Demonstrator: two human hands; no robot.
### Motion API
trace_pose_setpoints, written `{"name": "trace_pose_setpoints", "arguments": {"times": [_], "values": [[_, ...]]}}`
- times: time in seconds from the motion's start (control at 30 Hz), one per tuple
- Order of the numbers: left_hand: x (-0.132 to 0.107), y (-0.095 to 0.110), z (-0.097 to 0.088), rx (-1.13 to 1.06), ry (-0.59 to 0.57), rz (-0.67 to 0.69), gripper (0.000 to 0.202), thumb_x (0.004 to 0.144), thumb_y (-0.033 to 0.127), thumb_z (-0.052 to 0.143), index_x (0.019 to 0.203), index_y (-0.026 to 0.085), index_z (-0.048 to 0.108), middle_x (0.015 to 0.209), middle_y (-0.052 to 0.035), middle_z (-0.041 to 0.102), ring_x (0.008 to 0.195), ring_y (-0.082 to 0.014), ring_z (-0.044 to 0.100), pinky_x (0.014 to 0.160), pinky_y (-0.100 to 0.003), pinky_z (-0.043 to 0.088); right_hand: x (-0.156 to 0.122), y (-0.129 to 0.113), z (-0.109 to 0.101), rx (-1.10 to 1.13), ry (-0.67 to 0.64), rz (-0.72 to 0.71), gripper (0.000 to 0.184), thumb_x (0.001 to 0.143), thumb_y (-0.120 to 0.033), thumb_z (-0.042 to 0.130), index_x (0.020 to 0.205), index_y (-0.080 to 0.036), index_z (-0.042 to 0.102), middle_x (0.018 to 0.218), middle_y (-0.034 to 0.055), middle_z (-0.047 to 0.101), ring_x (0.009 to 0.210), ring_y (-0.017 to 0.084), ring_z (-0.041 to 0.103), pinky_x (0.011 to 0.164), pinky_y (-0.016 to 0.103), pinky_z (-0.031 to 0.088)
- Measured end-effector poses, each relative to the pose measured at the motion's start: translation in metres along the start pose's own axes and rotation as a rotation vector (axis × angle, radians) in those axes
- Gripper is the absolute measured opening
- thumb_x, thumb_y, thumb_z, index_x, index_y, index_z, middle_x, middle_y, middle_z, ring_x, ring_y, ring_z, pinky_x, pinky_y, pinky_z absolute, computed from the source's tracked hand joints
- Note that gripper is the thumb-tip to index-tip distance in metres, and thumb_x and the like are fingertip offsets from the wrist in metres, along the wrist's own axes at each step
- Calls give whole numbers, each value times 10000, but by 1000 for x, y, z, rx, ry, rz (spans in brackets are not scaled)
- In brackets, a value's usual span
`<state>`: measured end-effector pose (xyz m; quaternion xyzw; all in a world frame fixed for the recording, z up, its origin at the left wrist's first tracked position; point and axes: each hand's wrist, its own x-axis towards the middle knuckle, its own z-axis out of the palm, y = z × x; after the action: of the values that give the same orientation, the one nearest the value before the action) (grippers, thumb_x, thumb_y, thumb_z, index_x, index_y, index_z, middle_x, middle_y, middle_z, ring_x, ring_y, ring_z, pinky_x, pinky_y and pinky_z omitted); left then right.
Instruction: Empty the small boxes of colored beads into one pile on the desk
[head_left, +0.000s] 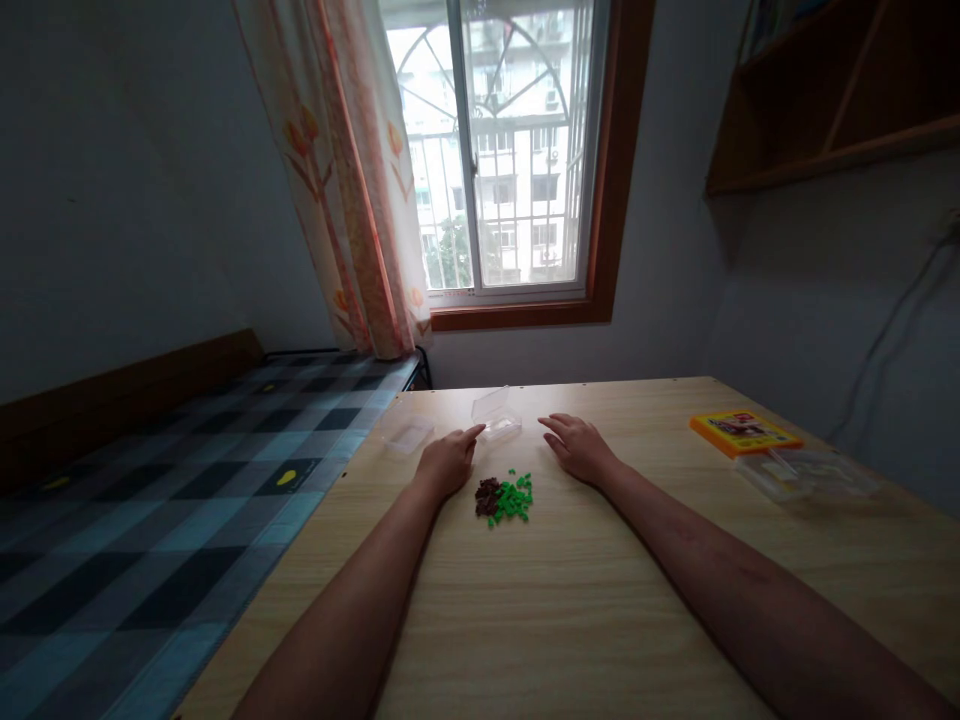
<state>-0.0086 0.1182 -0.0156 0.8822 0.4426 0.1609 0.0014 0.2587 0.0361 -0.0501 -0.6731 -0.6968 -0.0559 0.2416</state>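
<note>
A small pile of dark brown pieces (pixel 487 497) lies on the table against a scatter of bright green pieces (pixel 515 498); both kinds look like tiny plastic bricks. Behind them stands a small clear plastic box (pixel 502 428) with its hinged lid tilted up. My left hand (pixel 448 462) rests left of the piles, index finger stretched to the box's left edge; whether it touches cannot be made out. It holds nothing visible. To the right of the box, my right hand (pixel 576 447) hovers or rests with fingers extended and apart, nothing in it.
Another clear shallow container (pixel 409 433) sits at the table's far left. On the right lie an orange-yellow flat box (pixel 744 430) and clear plastic cases (pixel 787 478). A bed with a checked cover (pixel 225 500) adjoins the wooden table (pixel 517 630) on the left.
</note>
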Motion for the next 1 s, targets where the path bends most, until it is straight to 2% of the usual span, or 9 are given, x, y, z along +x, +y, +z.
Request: {"name": "trace_pose_setpoints", "arguments": {"times": [0.13,0.37,0.53,0.67,0.77,0.9,1.0], "values": [[2,1,-1,19,-25,-2,365,990,317,452,1325,322,594,1211,-61,673,999,-233,662,849,-322,479,-1,3,0,0,6,25,456,994,-382,431,1413,-228,527,1416,103,533,1267,243,508,1077,396,383],[-8,-10,-8,66,15,-19,242,963,315,517,1167,232,617,1191,-74,655,993,-235,650,797,-308,474,-2,6,-1,30,14,25,466,980,-361,447,1416,-214,518,1398,104,542,1242,238,519,1069,379,382],[-15,-22,-14,115,45,-63,213,961,316,533,1123,218,628,1146,-76,645,939,-222,651,740,-290,465,-3,8,0,38,4,23,470,967,-340,458,1411,-199,520,1390,101,548,1233,225,525,1063,358,389],[-15,-24,-15,160,75,-126,224,954,316,532,1109,201,644,1133,-97,630,956,-236,638,734,-300,470,-3,9,0,44,-9,21,481,957,-340,467,1413,-196,518,1385,104,551,1229,221,532,1058,353,391],[-14,-25,-15,192,98,-180,234,938,311,543,1101,192,661,1120,-111,625,1011,-265,614,766,-326,480,-2,10,0,44,-19,23,488,952,-337,471,1416,-196,516,1375,107,558,1228,220,534,1053,344,394],[-12,-29,-13,223,119,-223,245,921,316,553,1104,209,675,1114,-115,631,1086,-310,575,882,-418,465,-2,10,1,43,-26,26,491,947,-338,471,1415,-198,517,1374,106,558,1221,223,539,1041,344,403],[-10,-32,-10,228,126,-247,258,918,312,546,1117,212,676,1119,-124,635,1107,-326,564,916,-460,453,-2,10,0,40,-31,24,494,941,-331,472,1415,-200,519,1379,102,556,1226,226,537,1049,349,398]]}}
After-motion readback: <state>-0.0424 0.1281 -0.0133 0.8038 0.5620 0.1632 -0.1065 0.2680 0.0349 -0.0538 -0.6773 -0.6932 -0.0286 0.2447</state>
